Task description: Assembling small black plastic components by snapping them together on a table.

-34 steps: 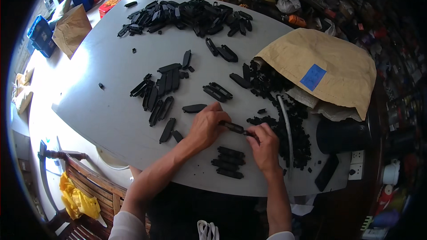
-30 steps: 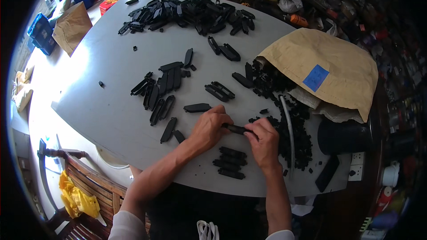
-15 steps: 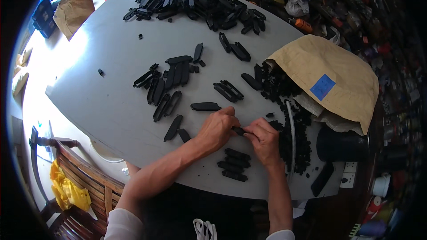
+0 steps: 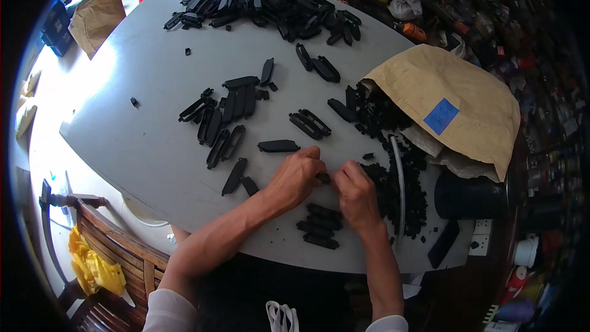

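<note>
Over the near middle of the table, my left hand (image 4: pixel 296 175) is closed on a small black plastic part (image 4: pixel 323 178), mostly covered by the fingers. My right hand (image 4: pixel 356 195) is right beside it, thumb and fingers pinched together at the part's right end. Whatever those fingertips hold is hidden. Just below the hands lies a short stack of black plastic parts (image 4: pixel 319 226), side by side. A single long black part (image 4: pixel 278 146) rests on the table beyond my left hand.
A large heap of black parts (image 4: pixel 264 9) covers the far edge. Smaller groups (image 4: pixel 239 101) lie left of centre. At right, a paper bag (image 4: pixel 473 104) spills many tiny black pieces (image 4: pixel 412 190), with a pale curved strip (image 4: pixel 399 184) across them. A dark phone-like slab (image 4: pixel 444 244) lies near the corner.
My right hand has turned slightly and its fingers have drawn closer together at the part. My left hand keeps its hold. The whole view has shifted a little.
</note>
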The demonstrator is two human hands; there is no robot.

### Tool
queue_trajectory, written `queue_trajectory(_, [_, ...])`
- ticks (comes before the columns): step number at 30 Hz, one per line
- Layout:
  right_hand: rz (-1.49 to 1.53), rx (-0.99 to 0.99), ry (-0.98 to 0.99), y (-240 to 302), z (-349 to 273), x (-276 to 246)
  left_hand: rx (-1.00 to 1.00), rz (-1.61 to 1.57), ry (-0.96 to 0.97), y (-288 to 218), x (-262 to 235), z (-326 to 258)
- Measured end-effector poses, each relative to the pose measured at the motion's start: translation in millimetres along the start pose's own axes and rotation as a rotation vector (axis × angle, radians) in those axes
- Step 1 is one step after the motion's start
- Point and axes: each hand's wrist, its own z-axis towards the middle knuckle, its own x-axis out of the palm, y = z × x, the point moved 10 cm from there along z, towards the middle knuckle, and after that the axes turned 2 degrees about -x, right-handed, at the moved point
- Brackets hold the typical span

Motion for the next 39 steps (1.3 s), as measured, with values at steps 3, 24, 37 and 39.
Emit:
queue_trajectory(3, [-0.039,0.017,0.045,0,-2,-2,0.019,-0.014,0.025,-2,3,-1])
queue_trajectory(24, [0.021,0.438,-0.16,-33,-58,-6,0.073,-0.005,0.065,-7,16,1])
queue_trajectory(37, [-0.545,0.569,-0.046,-38,-193,-56,-0.036,-0.008,0.172,-7,13,-5])
queue_trajectory(39, [-0.652,0.479,0.061,-36,-182,-50,-0.037,-0.004,0.164,-4,11,-5])
